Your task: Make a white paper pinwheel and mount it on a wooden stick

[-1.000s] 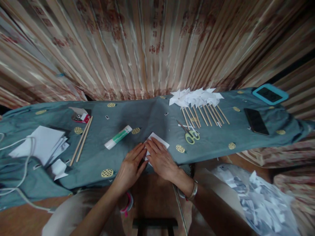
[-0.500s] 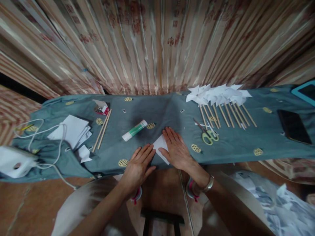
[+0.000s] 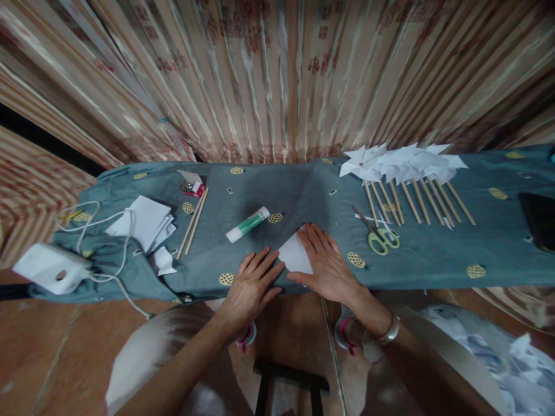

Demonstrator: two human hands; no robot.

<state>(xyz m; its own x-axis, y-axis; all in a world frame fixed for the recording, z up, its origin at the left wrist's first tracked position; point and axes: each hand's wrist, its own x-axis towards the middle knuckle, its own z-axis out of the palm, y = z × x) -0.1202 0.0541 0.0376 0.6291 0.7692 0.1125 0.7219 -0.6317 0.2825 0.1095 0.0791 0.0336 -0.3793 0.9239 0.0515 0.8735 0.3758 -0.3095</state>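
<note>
A small folded white paper (image 3: 295, 257) lies near the front edge of the grey-blue cloth-covered table (image 3: 303, 196). My right hand (image 3: 330, 264) lies flat on its right side, fingers stretched out. My left hand (image 3: 252, 285) rests open on the cloth just left of the paper, its fingertips at the paper's left edge. A green-and-white glue stick (image 3: 247, 224) lies a little beyond my left hand.
Green-handled scissors (image 3: 376, 235) lie right of my hands, and behind them a row of white paper pinwheels on wooden sticks (image 3: 405, 179). At left are two loose sticks (image 3: 194, 220), a stack of white paper (image 3: 141, 221), a white cable and charger (image 3: 50, 267). A dark phone (image 3: 540, 218) lies far right.
The view has swung left and down. My right hand has slid toward the paper's right side, uncovering more of it, while my left hand stays at its left edge.
</note>
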